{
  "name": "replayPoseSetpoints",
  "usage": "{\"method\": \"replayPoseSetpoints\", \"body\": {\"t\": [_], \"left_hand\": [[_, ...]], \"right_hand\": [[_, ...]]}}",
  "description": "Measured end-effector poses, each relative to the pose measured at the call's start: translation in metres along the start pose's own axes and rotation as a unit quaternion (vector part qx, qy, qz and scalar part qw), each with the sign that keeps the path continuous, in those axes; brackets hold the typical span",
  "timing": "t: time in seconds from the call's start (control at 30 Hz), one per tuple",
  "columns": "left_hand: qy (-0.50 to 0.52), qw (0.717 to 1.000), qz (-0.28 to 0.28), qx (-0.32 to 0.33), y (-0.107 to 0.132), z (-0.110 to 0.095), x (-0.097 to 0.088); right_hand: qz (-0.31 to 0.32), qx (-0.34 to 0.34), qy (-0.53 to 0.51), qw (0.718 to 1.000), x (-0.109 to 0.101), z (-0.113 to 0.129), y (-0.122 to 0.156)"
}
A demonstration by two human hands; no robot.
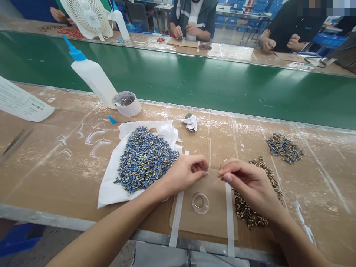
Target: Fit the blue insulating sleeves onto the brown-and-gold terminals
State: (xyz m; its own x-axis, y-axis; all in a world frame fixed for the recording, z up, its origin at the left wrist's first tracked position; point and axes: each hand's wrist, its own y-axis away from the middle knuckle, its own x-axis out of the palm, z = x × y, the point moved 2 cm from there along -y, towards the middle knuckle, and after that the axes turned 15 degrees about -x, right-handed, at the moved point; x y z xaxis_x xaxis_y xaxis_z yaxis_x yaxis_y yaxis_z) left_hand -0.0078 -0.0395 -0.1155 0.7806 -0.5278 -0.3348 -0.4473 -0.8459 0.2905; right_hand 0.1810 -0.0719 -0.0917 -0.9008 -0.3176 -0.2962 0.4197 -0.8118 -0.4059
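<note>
My left hand [189,170] is closed in a pinch above the right edge of a heap of small blue, yellow and dark pieces [144,157]. A tiny dark bit shows at its fingertips, too small to name. In my right hand [247,181], thumb and fingers pinch a thin toothpick-like stick [217,180] that points left. A small clear round cup [200,203] stands on a taped cardboard sheet [205,226], below and between both hands. Under and beside my right hand lies a pile of dark and cream curved pieces [250,211], partly hidden.
White paper [107,193] lies under the blue heap. Behind it are a roll of tape [128,105] and a white bottle with a blue nozzle [93,78]. A smaller pile [285,148] lies far right. Beyond the green belt [178,85], other people work.
</note>
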Motion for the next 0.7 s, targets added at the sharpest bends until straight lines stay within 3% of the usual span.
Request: {"method": "replayPoseSetpoints", "body": {"t": [0.2, 0.37, 0.5, 0.6, 0.7], "left_hand": [[0.007, 1.000, -0.006, -0.002, 0.000, 0.003, -0.002], [0.009, 1.000, -0.002, -0.021, -0.002, 0.001, -0.004], [-0.009, 0.999, -0.012, -0.034, -0.002, 0.001, -0.006], [-0.028, 0.999, -0.022, -0.037, -0.003, 0.002, -0.007], [-0.034, 0.998, -0.023, -0.036, -0.003, 0.002, -0.007]], "right_hand": [[0.174, -0.047, 0.016, 0.983, 0.020, 0.015, -0.001], [0.210, -0.050, 0.032, 0.976, 0.024, 0.016, 0.000], [0.127, 0.013, 0.141, 0.982, -0.020, 0.008, -0.001], [0.028, 0.115, 0.294, 0.948, -0.068, -0.006, 0.003], [0.039, 0.182, 0.335, 0.923, -0.091, -0.021, 0.009]]}}
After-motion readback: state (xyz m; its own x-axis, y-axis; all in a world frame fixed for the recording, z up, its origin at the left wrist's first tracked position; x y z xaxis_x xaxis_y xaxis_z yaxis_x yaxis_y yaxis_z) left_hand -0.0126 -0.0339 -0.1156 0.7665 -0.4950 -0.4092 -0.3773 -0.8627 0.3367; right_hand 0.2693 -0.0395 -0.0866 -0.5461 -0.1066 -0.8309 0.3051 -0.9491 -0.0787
